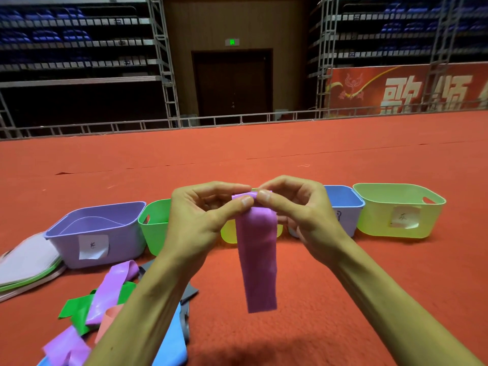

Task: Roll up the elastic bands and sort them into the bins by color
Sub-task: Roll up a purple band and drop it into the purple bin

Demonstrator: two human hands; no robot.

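Observation:
A purple elastic band (258, 257) hangs down in front of me, its top edge curled over into a small roll. My left hand (203, 217) and my right hand (298, 212) both pinch that curled top between thumb and fingers. Behind the hands runs a row of bins on the red carpet: a purple bin (97, 233), a green bin (154, 225), a yellow-green bin (228, 233) mostly hidden by my hands, a blue bin (343, 204) and a pale green bin (398, 210). Loose bands (105, 294) in purple, green, pink, blue and grey lie at the lower left.
A stack of flat lids (26, 262) lies left of the purple bin. Red carpet (343, 299) stretches to the right and ahead. A metal railing (237, 120), folded seating and a dark door stand far behind.

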